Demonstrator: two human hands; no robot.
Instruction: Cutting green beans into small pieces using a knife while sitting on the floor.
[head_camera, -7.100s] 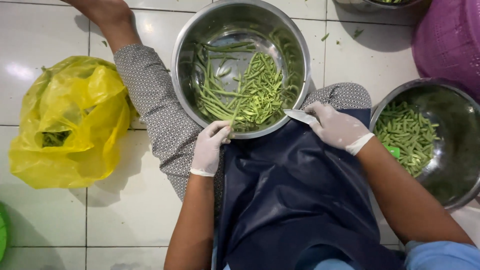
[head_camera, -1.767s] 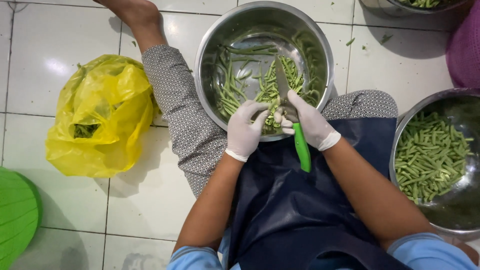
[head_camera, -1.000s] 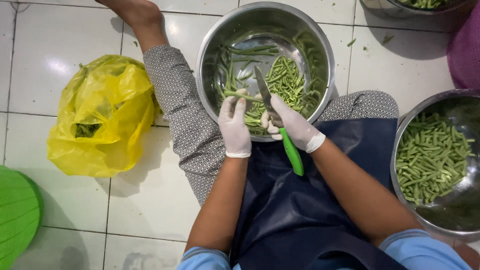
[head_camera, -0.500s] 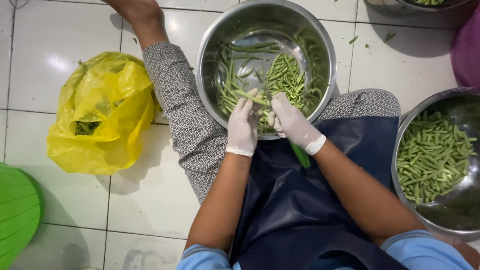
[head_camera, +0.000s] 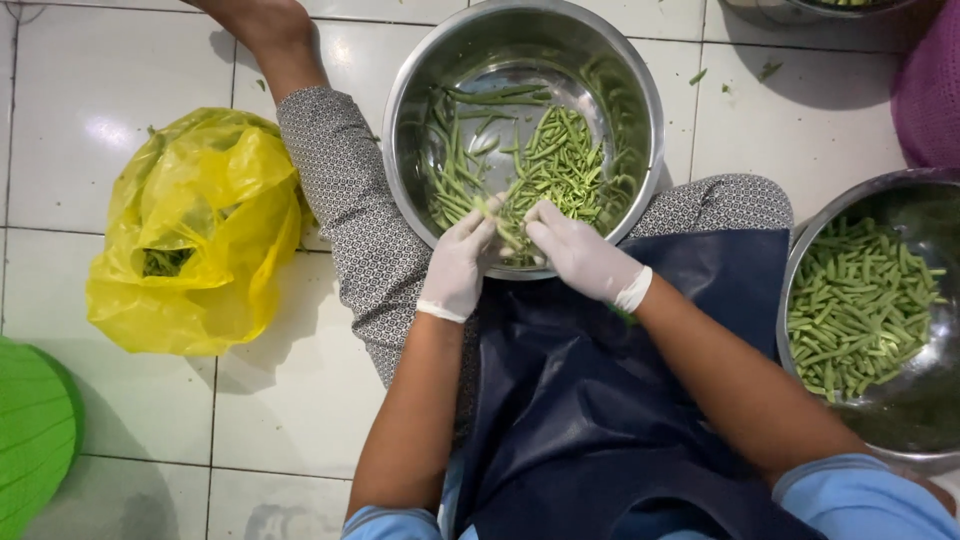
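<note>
Head view, looking down. The left hand (head_camera: 458, 268), in a white glove, is at the near rim of a steel bowl (head_camera: 640, 90) and pinches the end of a few long green beans (head_camera: 492, 210) between its fingertips. The right hand (head_camera: 582, 258), also gloved, lies just beside it at the same rim with fingers curled; what it grips cannot be told. The bowl holds whole and trimmed beans and rests against the person's patterned trouser leg (head_camera: 345, 190), above a dark apron (head_camera: 600, 400). A second steel bowl (head_camera: 800, 250) of cut bean pieces (head_camera: 860, 305) stands to the right. A yellow plastic bag (head_camera: 195, 235) lies on the tiled floor (head_camera: 60, 130) to the left.
</note>
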